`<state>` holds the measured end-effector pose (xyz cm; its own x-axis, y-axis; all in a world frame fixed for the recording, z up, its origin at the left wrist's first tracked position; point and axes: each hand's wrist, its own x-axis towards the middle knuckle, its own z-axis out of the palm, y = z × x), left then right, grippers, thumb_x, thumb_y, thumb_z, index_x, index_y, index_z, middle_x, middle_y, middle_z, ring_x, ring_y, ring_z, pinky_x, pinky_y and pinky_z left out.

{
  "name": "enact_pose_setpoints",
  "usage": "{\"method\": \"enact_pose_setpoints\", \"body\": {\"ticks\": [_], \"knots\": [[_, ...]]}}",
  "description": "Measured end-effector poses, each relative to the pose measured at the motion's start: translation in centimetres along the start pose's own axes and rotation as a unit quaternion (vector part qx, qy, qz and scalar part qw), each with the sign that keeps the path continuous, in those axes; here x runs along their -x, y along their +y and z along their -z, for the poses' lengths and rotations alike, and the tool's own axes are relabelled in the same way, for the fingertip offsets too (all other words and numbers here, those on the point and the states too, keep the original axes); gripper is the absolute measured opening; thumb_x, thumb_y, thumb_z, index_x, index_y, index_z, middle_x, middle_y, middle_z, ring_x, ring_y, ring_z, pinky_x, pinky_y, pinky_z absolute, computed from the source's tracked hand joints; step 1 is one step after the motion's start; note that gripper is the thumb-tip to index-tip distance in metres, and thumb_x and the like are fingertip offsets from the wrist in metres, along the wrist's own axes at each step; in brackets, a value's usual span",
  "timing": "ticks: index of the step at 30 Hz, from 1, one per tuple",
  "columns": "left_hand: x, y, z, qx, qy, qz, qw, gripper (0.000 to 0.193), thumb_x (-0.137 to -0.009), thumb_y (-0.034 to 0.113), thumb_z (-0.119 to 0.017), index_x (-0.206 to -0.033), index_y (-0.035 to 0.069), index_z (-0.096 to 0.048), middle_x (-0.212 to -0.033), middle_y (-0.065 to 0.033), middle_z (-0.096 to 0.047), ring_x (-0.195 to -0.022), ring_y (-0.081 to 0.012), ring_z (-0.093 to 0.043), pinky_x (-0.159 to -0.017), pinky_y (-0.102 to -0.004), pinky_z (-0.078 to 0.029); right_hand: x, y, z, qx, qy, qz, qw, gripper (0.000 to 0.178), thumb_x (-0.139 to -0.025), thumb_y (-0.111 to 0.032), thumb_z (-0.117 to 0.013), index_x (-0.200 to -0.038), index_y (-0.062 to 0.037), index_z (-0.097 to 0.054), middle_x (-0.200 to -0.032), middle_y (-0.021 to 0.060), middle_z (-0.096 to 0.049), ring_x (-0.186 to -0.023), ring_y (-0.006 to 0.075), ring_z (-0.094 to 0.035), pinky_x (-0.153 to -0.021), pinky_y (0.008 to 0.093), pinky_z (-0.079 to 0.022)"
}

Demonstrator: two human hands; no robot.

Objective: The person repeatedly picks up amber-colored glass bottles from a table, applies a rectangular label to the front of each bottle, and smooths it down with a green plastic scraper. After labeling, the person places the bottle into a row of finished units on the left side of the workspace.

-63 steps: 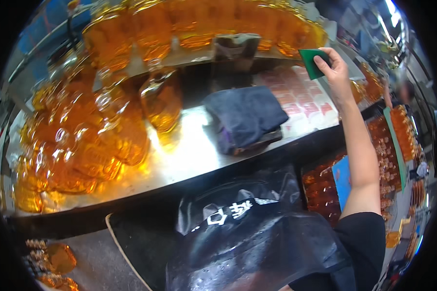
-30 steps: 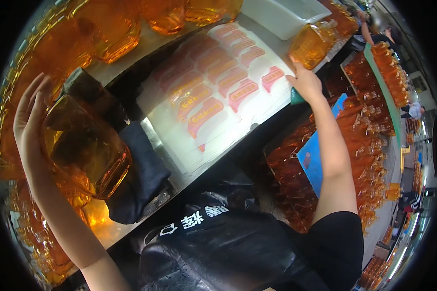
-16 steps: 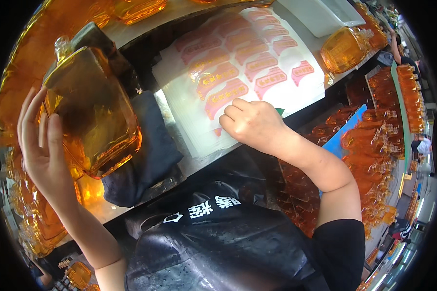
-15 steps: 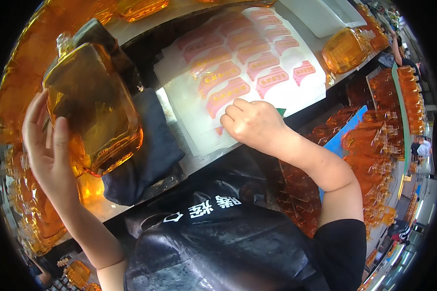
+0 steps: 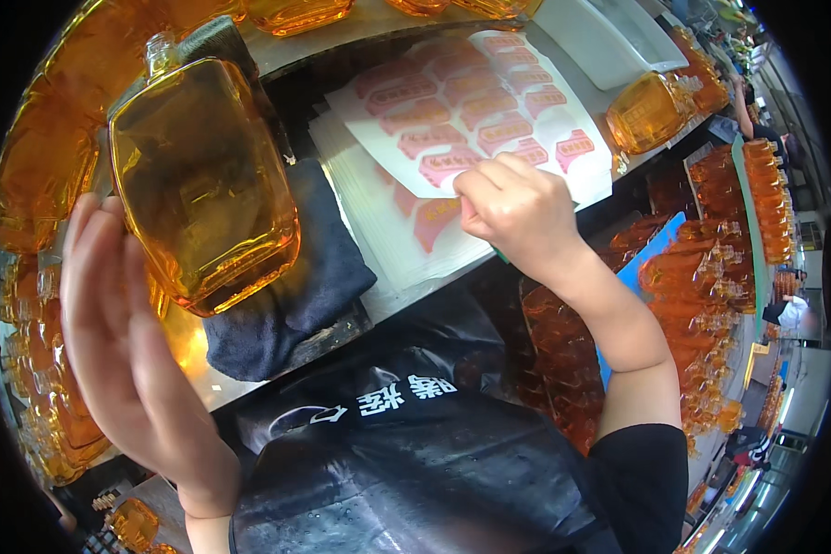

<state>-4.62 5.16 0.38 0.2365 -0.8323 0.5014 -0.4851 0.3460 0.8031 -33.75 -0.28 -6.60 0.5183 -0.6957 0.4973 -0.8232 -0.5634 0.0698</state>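
A large amber glass bottle (image 5: 208, 189) lies tilted on a dark support, its neck pointing up and left. My left hand (image 5: 115, 305) is beside the bottle's left side, fingers stretched out and holding nothing; whether the fingertips touch the glass I cannot tell. My right hand (image 5: 517, 212) is closed in a pinch at the near edge of a sheet of pink and gold labels (image 5: 475, 102). That sheet is raised off the stack of label sheets (image 5: 406, 245) beneath it. A small green piece peeks out under my right hand; its kind is unclear.
A dark folded cloth (image 5: 291, 286) lies below the bottle on the bench. At the back right are a white plastic bin (image 5: 609, 42) and another amber bottle (image 5: 651, 111). Many amber bottles stand at the left and right, beside a blue divider (image 5: 630, 277).
My right hand has moved right and slightly up, lifting the near edge of the top label sheet. My left hand has come away from the bottle's side and lower, its fingers closer together.
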Motion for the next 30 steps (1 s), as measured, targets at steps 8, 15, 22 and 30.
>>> {"method": "enact_pose_setpoints", "body": {"ticks": [8, 15, 22, 30], "knots": [[2.8, 1.6, -7.7, 0.307, -0.388, 0.297, 0.817, 0.073, -0.099, 0.017, -0.056, -0.155, -0.002, -0.012, -0.162, -0.0177, -0.012, -0.151, -0.0285, -0.010, -0.121, -0.0427, -0.011, 4.9, -0.1, -1.9, -0.073, -0.068, 0.017, 0.995, 0.017, -0.065, -0.014, -0.071, -0.075, -0.0116, -0.057, -0.067, 0.0035, -0.053, -0.066, 0.0211, -0.060, -0.054, 0.0339, -0.050], [3.5, 3.1, -11.2, 0.266, -0.496, 0.257, 0.786, 0.061, -0.099, 0.021, -0.054, -0.150, -0.004, -0.029, -0.153, -0.0195, -0.034, -0.145, -0.0288, -0.028, -0.119, -0.0413, -0.022, 13.5, 11.5, 1.3, -0.057, 0.123, -0.589, 0.797, 0.026, -0.090, -0.026, -0.068, -0.100, -0.0027, -0.066, -0.084, 0.0136, -0.071, -0.076, 0.0300, -0.068, -0.068, 0.0360, -0.052], [6.7, 2.3, -16.1, 0.319, -0.576, 0.478, 0.582, 0.065, -0.101, 0.030, -0.052, -0.149, -0.005, -0.027, -0.153, -0.0205, -0.035, -0.143, -0.0298, -0.034, -0.118, -0.0409, -0.029, 14.9, 15.6, -0.2, -0.430, 0.138, -0.606, 0.655, 0.018, -0.088, -0.014, -0.063, -0.088, 0.0045, -0.065, -0.077, 0.0093, -0.068, -0.067, 0.0146, -0.063, -0.064, 0.0269, -0.050], [10.5, 2.2, -22.3, 0.547, -0.427, 0.497, 0.520, 0.090, -0.097, 0.058, -0.048, -0.153, -0.004, -0.012, -0.160, -0.0146, -0.021, -0.146, -0.0281, -0.027, -0.120, -0.0410, -0.026, 9.9, 9.3, 4.5, -0.599, 0.282, -0.470, 0.585, 0.020, -0.086, -0.009, -0.058, -0.101, 0.0020, -0.066, -0.086, 0.0029, -0.067, -0.069, 0.0083, -0.060, -0.065, 0.0228, -0.047]]}}
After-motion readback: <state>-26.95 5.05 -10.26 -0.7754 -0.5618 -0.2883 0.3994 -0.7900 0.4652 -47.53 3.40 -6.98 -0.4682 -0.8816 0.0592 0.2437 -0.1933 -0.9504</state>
